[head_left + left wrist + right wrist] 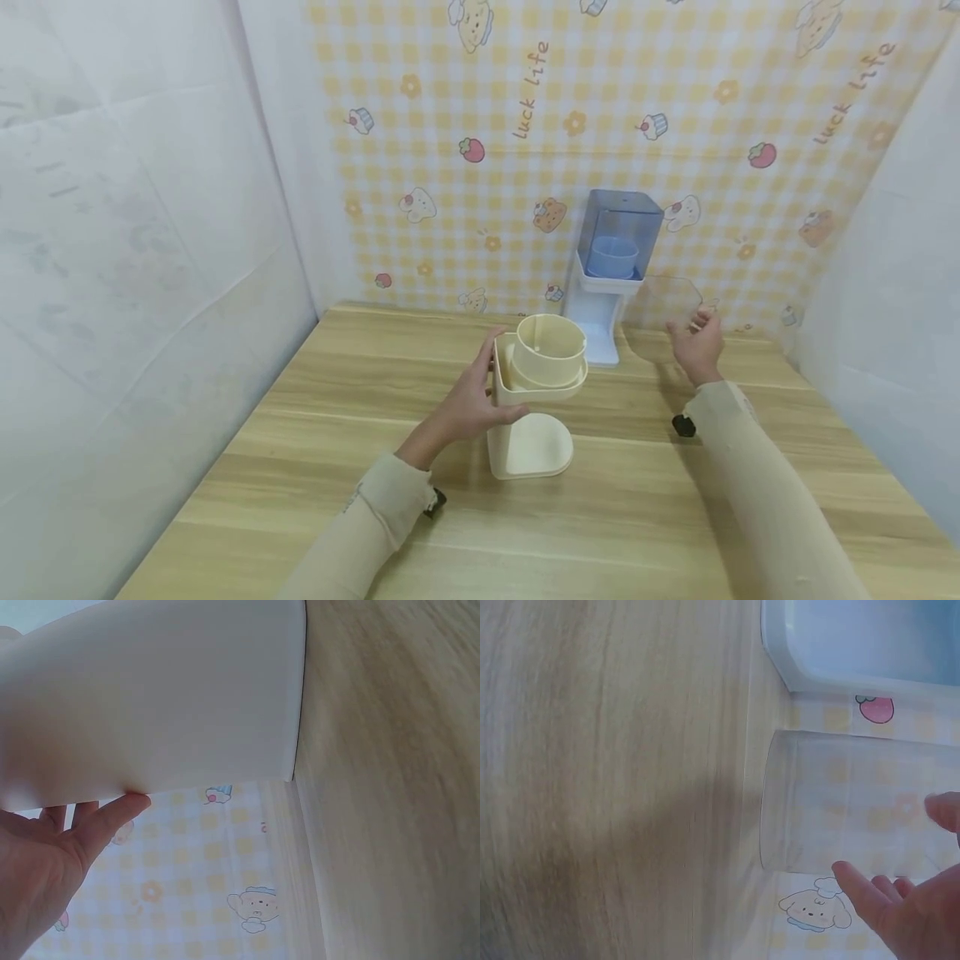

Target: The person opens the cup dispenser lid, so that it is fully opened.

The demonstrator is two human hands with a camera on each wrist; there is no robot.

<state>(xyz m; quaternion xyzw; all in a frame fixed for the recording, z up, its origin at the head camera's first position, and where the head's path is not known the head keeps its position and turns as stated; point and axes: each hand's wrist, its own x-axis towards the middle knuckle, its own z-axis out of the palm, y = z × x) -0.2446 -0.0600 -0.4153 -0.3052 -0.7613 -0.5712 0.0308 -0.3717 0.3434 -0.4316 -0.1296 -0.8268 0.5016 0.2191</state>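
Observation:
A cream plastic dispenser (531,450) stands upright on the wooden table, with a round ring (551,350) set in its open top and a flat rounded foot below. My left hand (467,404) grips its upper left side, thumb in front and fingers behind; the left wrist view shows fingertips against its smooth wall (172,697). Near the back wall stands a clear plastic cover (847,802). Beside it is my right hand (697,343), fingers loosely spread, one fingertip (844,871) right at the cover's edge and the thumb overlapping its face in the right wrist view.
A second dispenser, white with a blue see-through cover (626,221) and a blue ring inside, stands at the back, left of the clear cover. Behind the table (360,375) hangs a yellow checked cloth (435,100); pale curtains flank both sides.

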